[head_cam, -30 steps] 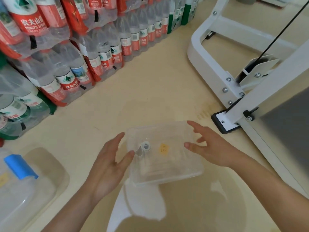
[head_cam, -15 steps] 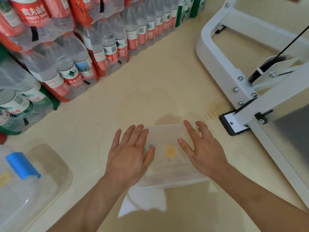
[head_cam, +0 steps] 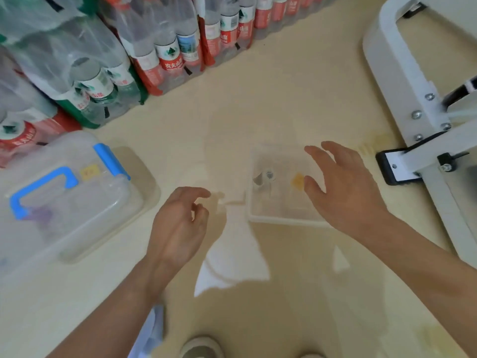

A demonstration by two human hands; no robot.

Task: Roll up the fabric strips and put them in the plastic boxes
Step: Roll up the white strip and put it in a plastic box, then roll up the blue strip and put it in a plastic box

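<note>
- At the bottom edge, the tips of two shoes (head_cam: 201, 347) show on the pale floor (head_cam: 258, 112), and a bit of white-blue cloth (head_cam: 152, 329) sits beside the left forearm.
- A white patch (head_cam: 229, 262) lies on the floor between the two forearms; it is too blurred to tell whether it is fabric or light.
- The left hand (head_cam: 178, 226) hangs above the floor with its fingers loosely curled and nothing in it. It is just left of the small clear box and not touching it.
- The right hand (head_cam: 343, 192) is spread wide, fingers apart, over the right part of the small clear box (head_cam: 284, 218). It holds nothing; whether the palm touches the box cannot be told.
- The small clear box rests on the floor, and its lid looks to be on. Inside, near its left side, a rolled fabric strip (head_cam: 267, 175) can be seen end-on. A small yellow sticker (head_cam: 298, 180) shows near the middle, just beside the right thumb.
- To the left, well apart from the hands, stands a larger clear box (head_cam: 64, 202) with a blue handle (head_cam: 38, 192) and blue clip (head_cam: 111, 161) on its lid.
- On the right, a white metal frame (head_cam: 413, 104) with bolts stands on a black foot (head_cam: 392, 166).
- Farthest back, shrink-wrapped packs of water bottles (head_cam: 160, 47) with red and green labels line the floor.
</note>
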